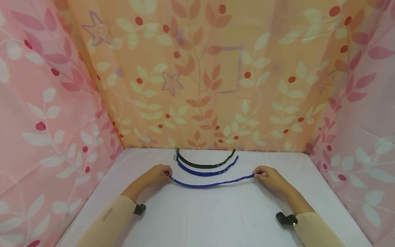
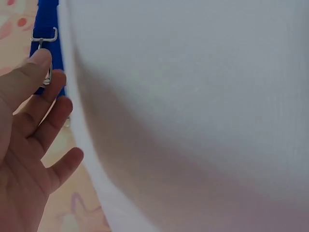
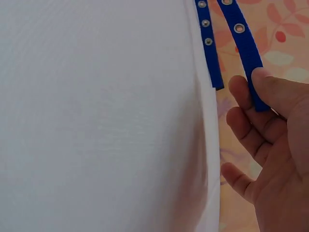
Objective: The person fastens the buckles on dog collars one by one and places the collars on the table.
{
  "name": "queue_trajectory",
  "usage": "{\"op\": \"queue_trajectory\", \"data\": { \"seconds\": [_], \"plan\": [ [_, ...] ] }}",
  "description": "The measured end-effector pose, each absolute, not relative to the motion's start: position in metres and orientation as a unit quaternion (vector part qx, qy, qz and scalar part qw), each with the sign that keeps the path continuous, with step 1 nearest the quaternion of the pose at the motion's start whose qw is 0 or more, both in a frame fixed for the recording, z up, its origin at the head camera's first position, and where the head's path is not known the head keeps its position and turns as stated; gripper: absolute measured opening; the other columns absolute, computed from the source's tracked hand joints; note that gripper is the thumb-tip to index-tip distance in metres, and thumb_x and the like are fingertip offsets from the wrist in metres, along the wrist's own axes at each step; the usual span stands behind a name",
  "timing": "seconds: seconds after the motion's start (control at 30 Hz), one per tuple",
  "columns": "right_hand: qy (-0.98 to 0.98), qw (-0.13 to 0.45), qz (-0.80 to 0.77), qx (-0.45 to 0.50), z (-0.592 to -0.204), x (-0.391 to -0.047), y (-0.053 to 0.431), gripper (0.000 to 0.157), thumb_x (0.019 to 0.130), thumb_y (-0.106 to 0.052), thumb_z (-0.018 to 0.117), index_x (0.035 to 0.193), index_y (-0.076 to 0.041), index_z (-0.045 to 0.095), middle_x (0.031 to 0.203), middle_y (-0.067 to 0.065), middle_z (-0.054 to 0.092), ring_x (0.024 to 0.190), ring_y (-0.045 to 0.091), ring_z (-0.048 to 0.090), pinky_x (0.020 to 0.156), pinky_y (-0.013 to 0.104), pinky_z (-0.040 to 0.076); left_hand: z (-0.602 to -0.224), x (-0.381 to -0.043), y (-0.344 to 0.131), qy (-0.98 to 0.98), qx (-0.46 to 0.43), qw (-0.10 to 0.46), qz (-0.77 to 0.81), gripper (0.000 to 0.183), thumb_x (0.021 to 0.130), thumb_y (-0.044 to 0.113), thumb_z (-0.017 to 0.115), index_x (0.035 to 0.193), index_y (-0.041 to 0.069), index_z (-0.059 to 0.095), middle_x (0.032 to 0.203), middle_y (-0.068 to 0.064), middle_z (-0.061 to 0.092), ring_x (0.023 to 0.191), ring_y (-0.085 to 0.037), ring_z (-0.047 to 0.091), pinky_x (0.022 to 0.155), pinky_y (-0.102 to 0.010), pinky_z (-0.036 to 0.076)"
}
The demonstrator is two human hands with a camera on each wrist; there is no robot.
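A blue collar [image 1: 200, 186] hangs in a shallow curve between the two hands, over the white table. My left hand [image 1: 156, 175] pinches its buckle end; in the left wrist view the thumb lies on the metal buckle [image 2: 47, 72]. The plain tip with eyelets [image 3: 239, 28] is pinched between thumb and fingers of my right hand [image 3: 277, 130]. Just beyond lie another blue collar [image 1: 200, 174] and a dark green collar [image 1: 200, 166], curved alike and side by side, their metal hardware [image 1: 176, 154] at the left.
The white table [image 1: 210, 219] ends at a patterned orange cloth [image 1: 203, 85] at the back. Pink patterned cloths [image 1: 46, 113] hang at both sides. Small black devices [image 1: 140, 209] sit at both wrists, by the beige sleeves [image 1: 108, 219].
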State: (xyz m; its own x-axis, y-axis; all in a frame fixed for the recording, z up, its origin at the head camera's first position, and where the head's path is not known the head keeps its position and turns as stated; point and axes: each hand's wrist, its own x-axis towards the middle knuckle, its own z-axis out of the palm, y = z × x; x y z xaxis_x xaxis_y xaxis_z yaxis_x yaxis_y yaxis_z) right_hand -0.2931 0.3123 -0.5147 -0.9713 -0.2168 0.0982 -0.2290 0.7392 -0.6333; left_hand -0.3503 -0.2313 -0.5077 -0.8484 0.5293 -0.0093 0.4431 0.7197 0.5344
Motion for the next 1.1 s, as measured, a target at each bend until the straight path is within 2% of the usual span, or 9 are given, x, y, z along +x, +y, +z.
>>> {"op": "queue_trajectory", "data": {
  "seconds": [0.13,0.2,0.4,0.67,0.8,0.9,0.97,1.03,1.1],
  "plan": [
    [-0.914,0.031,0.381,0.133,-0.503,-0.278,0.314,0.014,0.099,-0.031,0.069,0.105,-0.019,0.070,0.095,-0.008,0.073,0.105,0.020,0.063,0.093,0.042,0.049,-0.495,-0.338,-0.240,0.902,0.270,0.082,0.327,0.010,0.095,0.023,0.075,0.103,0.020,0.068,0.096,0.009,0.067,0.095,-0.013,0.060,0.089,-0.038,0.048],
    [-0.900,0.050,0.409,0.146,-0.497,-0.272,0.314,0.015,0.099,-0.030,0.069,0.105,-0.016,0.070,0.095,-0.006,0.073,0.106,0.018,0.065,0.093,0.038,0.051,-0.488,-0.330,-0.244,0.890,0.277,0.079,0.354,0.014,0.096,0.025,0.074,0.106,0.016,0.069,0.097,0.008,0.068,0.096,-0.015,0.060,0.090,-0.039,0.047],
    [-0.828,0.067,0.532,0.163,-0.486,-0.257,0.315,0.015,0.099,-0.014,0.069,0.108,-0.003,0.067,0.099,0.007,0.072,0.094,0.011,0.070,0.087,0.018,0.054,-0.470,-0.306,-0.248,0.868,0.264,0.067,0.415,0.016,0.098,0.031,0.070,0.111,0.020,0.071,0.107,0.002,0.070,0.101,-0.018,0.063,0.091,-0.033,0.054],
    [-0.795,0.108,0.569,0.182,-0.469,-0.238,0.306,0.019,0.100,-0.005,0.065,0.113,0.008,0.062,0.100,0.003,0.073,0.095,0.007,0.070,0.089,0.016,0.054,-0.455,-0.279,-0.246,0.848,0.219,0.060,0.480,0.021,0.098,0.033,0.070,0.116,0.024,0.074,0.117,0.000,0.073,0.112,-0.023,0.067,0.096,-0.039,0.057],
    [-0.805,0.154,0.545,0.174,-0.455,-0.229,0.297,0.015,0.097,-0.004,0.068,0.110,0.004,0.066,0.099,0.006,0.073,0.095,0.005,0.067,0.086,0.015,0.054,-0.453,-0.266,-0.240,0.840,0.173,0.040,0.512,0.030,0.096,0.037,0.072,0.123,0.022,0.072,0.118,-0.001,0.073,0.113,-0.024,0.067,0.099,-0.044,0.055],
    [-0.820,0.183,0.519,0.157,-0.445,-0.222,0.289,0.014,0.097,-0.006,0.070,0.110,-0.003,0.069,0.101,0.003,0.073,0.103,0.002,0.063,0.094,0.013,0.046,-0.451,-0.258,-0.234,0.831,0.130,0.029,0.540,0.039,0.095,0.039,0.073,0.129,0.020,0.068,0.119,-0.004,0.073,0.114,-0.023,0.066,0.101,-0.041,0.054],
    [-0.828,0.197,0.504,0.147,-0.439,-0.217,0.284,0.015,0.096,-0.007,0.071,0.111,-0.006,0.070,0.104,0.002,0.073,0.109,0.000,0.061,0.102,0.017,0.041,-0.450,-0.254,-0.230,0.821,0.105,0.025,0.561,0.042,0.094,0.039,0.074,0.130,0.019,0.066,0.118,-0.005,0.073,0.114,-0.021,0.067,0.102,-0.036,0.054],
    [-0.828,0.209,0.500,0.143,-0.434,-0.213,0.279,0.018,0.096,-0.007,0.071,0.114,-0.006,0.070,0.107,0.003,0.073,0.113,-0.001,0.059,0.113,0.032,0.038,-0.447,-0.251,-0.225,0.808,0.085,0.024,0.583,0.043,0.095,0.036,0.074,0.132,0.016,0.065,0.119,-0.007,0.074,0.115,-0.020,0.067,0.104,-0.032,0.052],
    [-0.824,0.218,0.503,0.144,-0.430,-0.210,0.274,0.022,0.096,-0.005,0.071,0.117,-0.005,0.069,0.109,0.005,0.073,0.113,-0.002,0.059,0.118,0.053,0.034,-0.444,-0.249,-0.218,0.794,0.071,0.022,0.603,0.044,0.096,0.034,0.073,0.134,0.014,0.062,0.120,-0.009,0.073,0.115,-0.019,0.067,0.107,-0.033,0.050]
  ]
}}
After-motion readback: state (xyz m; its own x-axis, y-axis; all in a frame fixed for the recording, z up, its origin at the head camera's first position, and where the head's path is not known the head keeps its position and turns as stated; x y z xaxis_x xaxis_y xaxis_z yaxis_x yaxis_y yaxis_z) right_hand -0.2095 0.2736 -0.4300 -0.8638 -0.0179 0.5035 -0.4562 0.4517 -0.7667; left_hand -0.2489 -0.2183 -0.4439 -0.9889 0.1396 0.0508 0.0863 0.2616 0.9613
